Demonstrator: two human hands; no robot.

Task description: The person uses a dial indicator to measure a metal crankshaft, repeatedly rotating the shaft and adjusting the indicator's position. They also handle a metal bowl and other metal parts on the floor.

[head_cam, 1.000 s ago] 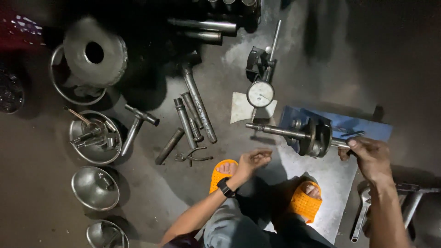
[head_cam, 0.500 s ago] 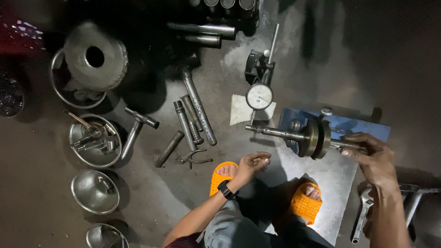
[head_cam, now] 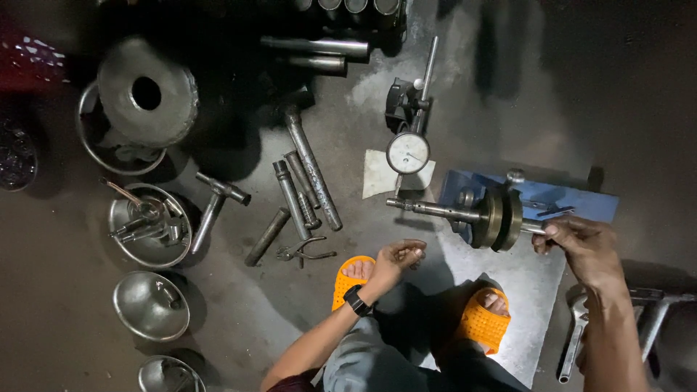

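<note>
A steel crankshaft (head_cam: 485, 215) with two round flywheel webs lies across a blue stand (head_cam: 559, 197), its long shaft pointing left. My right hand (head_cam: 581, 247) grips the short right end of the crankshaft. My left hand (head_cam: 398, 258), with a black watch on the wrist, hovers loosely curled just below the shaft's left end and holds nothing. A dial gauge (head_cam: 407, 152) on a black base with an upright rod stands just beyond the shaft tip.
Steel rods and punches (head_cam: 305, 185), a hammer (head_cam: 214, 203) and pliers (head_cam: 301, 253) lie on the dark floor at left. Metal bowls (head_cam: 149, 225) and a heavy round block (head_cam: 145, 91) sit further left. Wrenches (head_cam: 577, 334) lie at right. My feet wear orange sandals (head_cam: 483, 319).
The crankshaft has turned between the frames under my right hand. My left hand has stayed near the shaft tip, curling slightly.
</note>
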